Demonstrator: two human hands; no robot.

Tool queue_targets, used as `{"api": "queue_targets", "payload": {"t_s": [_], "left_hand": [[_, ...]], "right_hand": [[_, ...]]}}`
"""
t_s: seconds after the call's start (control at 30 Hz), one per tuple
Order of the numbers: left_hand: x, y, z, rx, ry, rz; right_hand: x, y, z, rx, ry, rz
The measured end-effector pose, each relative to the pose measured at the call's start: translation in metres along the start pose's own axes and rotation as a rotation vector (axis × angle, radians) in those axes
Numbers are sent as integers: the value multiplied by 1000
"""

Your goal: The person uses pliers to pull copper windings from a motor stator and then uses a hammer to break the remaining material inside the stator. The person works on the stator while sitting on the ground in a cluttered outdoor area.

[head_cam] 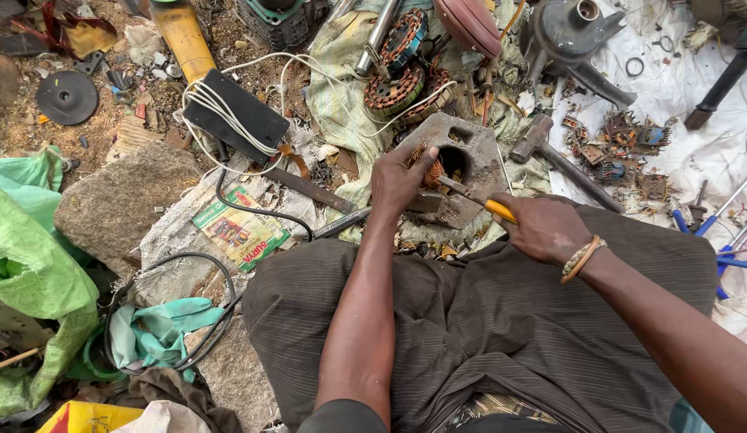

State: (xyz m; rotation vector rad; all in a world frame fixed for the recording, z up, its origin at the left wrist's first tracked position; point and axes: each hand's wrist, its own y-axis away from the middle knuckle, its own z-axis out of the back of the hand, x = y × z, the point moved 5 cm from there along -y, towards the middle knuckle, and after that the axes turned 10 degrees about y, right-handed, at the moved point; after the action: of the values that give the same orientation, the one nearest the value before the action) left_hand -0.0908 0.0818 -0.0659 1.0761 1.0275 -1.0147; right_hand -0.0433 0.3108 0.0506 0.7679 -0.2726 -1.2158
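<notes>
Centrally, left hand (pixel 397 180) pins the heavy, rigid casting (pixel 462 164) by its rim; right hand (pixel 542 228) grips yellow-handled pliers (pixel 478 202).

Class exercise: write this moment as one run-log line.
left hand: steadies grey metal housing | right hand: holds yellow-handled tool, tip at copper winding | hammer: beside
</notes>
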Motion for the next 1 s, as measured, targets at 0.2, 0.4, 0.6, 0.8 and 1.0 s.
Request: {"api": "queue_targets", "payload": {"t_s": [0.2, 0.4, 0.6, 0.8, 1.0], "left_hand": [[13, 1, -7, -87, -87, 3], [-8, 31, -21, -223, -232, -115], [-20, 51, -23, -387, -242, -314], [-7, 45, -28, -375, -212, -278], [4, 37, -22, -317, -117, -191]], "right_hand": [[22, 13, 0, -277, 186, 76], [39, 37, 34, -422, 494, 5], [41, 25, 51, -371, 480, 140], [39, 1, 27, 68, 97, 52], [17, -28, 5, 76, -103, 83]]}}
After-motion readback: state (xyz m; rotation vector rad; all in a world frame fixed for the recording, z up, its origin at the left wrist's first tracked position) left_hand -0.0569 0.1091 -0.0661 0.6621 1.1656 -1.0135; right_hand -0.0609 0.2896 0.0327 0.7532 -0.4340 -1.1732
